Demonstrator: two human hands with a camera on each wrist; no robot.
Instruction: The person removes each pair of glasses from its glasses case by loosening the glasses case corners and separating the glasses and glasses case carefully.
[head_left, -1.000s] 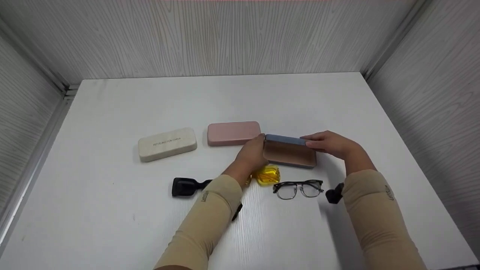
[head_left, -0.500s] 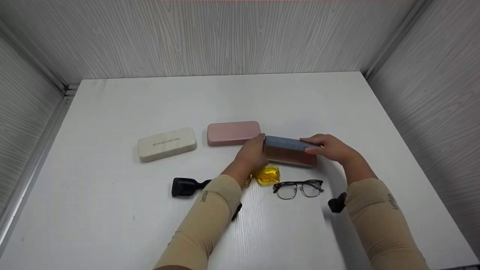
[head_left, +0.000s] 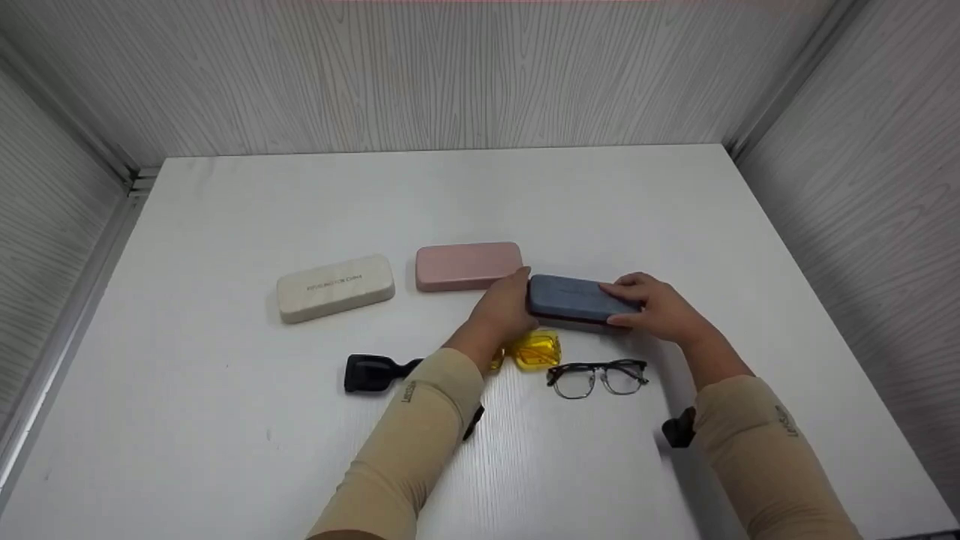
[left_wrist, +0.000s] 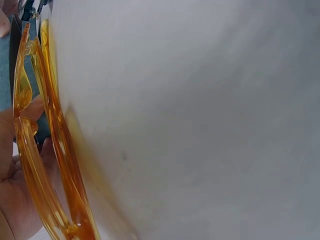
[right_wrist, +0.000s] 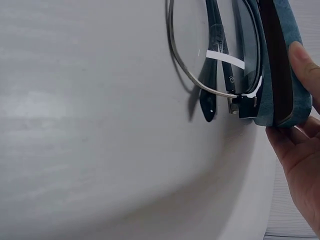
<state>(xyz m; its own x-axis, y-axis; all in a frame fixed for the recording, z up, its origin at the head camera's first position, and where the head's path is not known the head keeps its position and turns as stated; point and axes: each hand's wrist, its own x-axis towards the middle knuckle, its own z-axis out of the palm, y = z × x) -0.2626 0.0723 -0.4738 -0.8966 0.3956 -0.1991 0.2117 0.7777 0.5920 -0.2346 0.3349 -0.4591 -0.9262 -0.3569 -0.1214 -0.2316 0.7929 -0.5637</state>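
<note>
A blue glasses case [head_left: 574, 298] lies between both hands, its lid nearly down, with a dark gap along the front edge in the right wrist view. My left hand [head_left: 504, 306] grips its left end. At the right end, my right hand [head_left: 660, 307] holds it, thumb at the front edge and fingers on the lid. Yellow-tinted glasses [head_left: 537, 350] lie just in front of the left hand, partly hidden by that wrist; their orange-looking frame [left_wrist: 62, 145] fills the left of the left wrist view. Clear glasses with a black upper rim [head_left: 598, 377] rest in front of the case.
A pink glasses case [head_left: 469, 266] sits beside the left hand, and a cream case with lettering [head_left: 335, 289] stands farther left. Black sunglasses [head_left: 371, 373] lie partly under the left forearm. Wood-grained panels [head_left: 480, 75] bound the white table [head_left: 225, 450] at the back and sides.
The blue case's lid has swung down toward me, from wide open with its brown inside showing to nearly closed. My right hand has come down and forward with it; the left stays put.
</note>
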